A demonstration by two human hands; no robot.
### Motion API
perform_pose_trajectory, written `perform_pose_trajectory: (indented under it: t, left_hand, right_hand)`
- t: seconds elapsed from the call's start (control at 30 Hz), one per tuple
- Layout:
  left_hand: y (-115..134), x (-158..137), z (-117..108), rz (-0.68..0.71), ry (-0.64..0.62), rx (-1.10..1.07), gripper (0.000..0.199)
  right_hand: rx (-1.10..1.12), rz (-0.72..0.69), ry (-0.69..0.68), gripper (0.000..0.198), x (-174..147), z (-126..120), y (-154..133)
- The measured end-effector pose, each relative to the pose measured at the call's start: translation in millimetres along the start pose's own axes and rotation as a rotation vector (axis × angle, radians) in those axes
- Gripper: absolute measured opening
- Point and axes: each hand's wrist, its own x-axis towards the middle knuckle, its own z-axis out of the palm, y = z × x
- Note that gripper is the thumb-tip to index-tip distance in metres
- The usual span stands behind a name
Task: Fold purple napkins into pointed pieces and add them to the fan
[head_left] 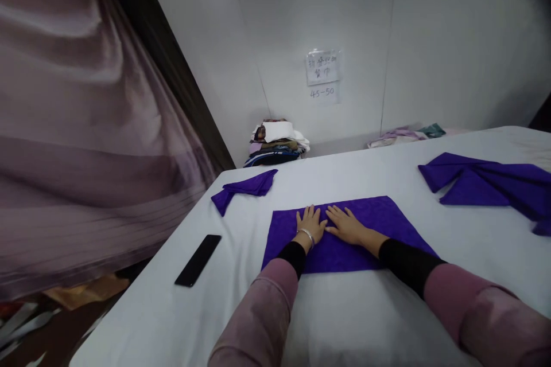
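Both arms wear loose outer sleeves of dusty mauve-pink fabric, soft and slightly creased, ending partway down the forearm. Beneath each, a close-fitting black undersleeve extends to the wrist. A thin silver bangle (pixel 306 234) circles the wrist just behind the left hand (pixel 310 222); nothing is worn on the right hand (pixel 346 225), and both hands are ungloved.
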Motion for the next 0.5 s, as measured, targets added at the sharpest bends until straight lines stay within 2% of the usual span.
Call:
perform_pose_trajectory:
  t: [0.17, 0.37, 0.5]
  left_hand:
    - [-15.2, 2.9, 8.3, -0.004, 0.055, -0.007, 0.067]
    - [-16.7, -0.6, 9.3, -0.001, 0.062, -0.007, 0.069]
    - [-14.0, 0.4, 9.1, -0.013, 0.053, -0.038, 0.066]
  right_hand:
    - [-0.045, 0.041, 0.043, 0.069, 2.4, 5.6, 42.8]
    - [-0.129, 0.310, 0.085, 0.067, -28.2, 0.5, 116.8]
    - [-0.167, 0.432, 0.115, 0.067, -47.1, -2.3, 146.5]
